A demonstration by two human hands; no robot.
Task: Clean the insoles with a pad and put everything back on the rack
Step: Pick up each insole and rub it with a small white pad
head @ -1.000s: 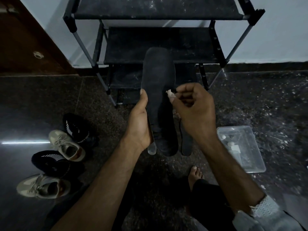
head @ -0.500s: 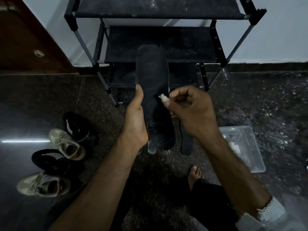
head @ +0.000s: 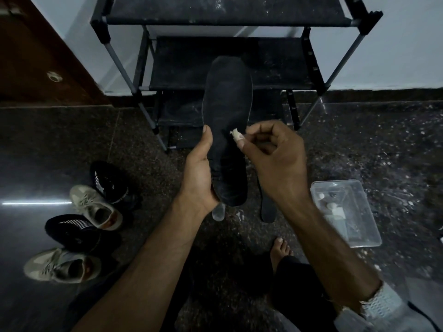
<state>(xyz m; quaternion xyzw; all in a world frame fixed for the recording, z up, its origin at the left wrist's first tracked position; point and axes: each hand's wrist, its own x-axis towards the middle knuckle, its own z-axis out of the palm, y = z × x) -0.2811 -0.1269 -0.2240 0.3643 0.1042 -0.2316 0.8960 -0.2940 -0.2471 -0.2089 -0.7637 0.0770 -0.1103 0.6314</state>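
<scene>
A black insole (head: 226, 130) is held up over the dark floor (head: 359, 140), its toe end pointing away, toward the rack (head: 230, 63). It looks flat, long and a bit dusty. Its heel end is gripped by the left hand (head: 199, 173). A small white pad (head: 236, 136) is pinched in the right hand (head: 275, 159) and is pressed on the insole's right edge. Another dark insole (head: 267, 207) can be seen lying on the floor below. Four shoes (head: 96, 207) are set to the left and a clear box (head: 347, 212) to the right. No writing can be read.
</scene>
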